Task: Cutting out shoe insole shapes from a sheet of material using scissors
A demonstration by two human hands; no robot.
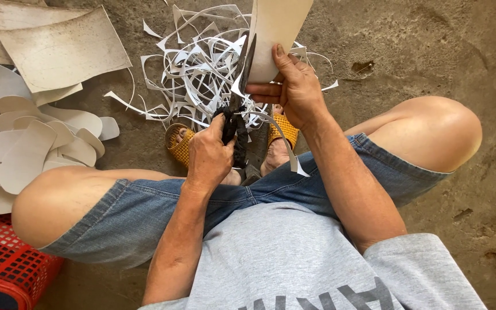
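Observation:
My left hand (208, 155) grips the dark handles of a large pair of scissors (235, 123), whose blades point up into a pale stiff sheet (276, 26). My right hand (295, 86) pinches that sheet at its lower edge, thumb on top. A thin white offcut strip (285, 143) curls down from the cut towards my knee. I am squatting in denim shorts, and both hands are between my knees.
A tangle of white offcut strips (196, 69) lies on the concrete floor ahead. Several cut sole-shaped pieces (30, 149) are piled at the left, below a stack of uncut sheets (58, 49). A red plastic crate (1, 258) sits at the lower left. My feet wear yellow woven sandals (178, 146).

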